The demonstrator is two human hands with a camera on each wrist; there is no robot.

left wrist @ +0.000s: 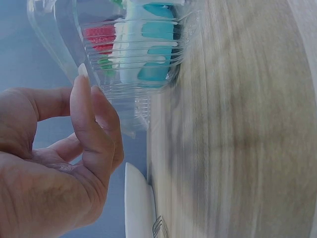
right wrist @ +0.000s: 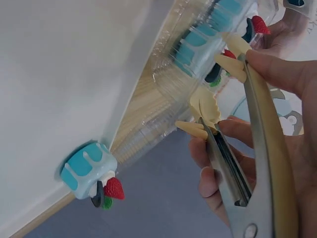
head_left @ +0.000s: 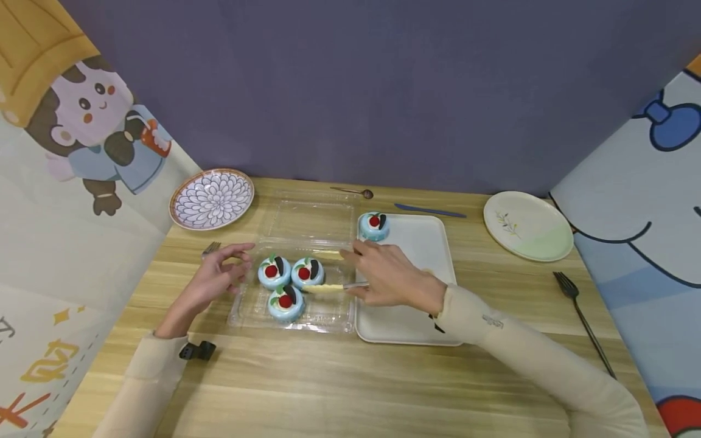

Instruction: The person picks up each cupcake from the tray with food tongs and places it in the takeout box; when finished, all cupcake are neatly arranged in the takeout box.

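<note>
My right hand grips metal tongs with cream-coloured tips. The tongs are spread, their tips reaching over the clear plastic box at the right-hand blue cupcake. Another blue cupcake sits to its left, and a third cupcake in front. Each bears a red berry and a dark biscuit. My left hand is at the box's left edge, fingers loosely bent; in the left wrist view a fingertip appears to touch the clear wall. One more cupcake stands on the white tray.
The box's open lid lies behind it. Further back are a patterned plate, a small spoon, a blue knife and a pale green plate. A dark fork lies right; another fork is partly hidden left.
</note>
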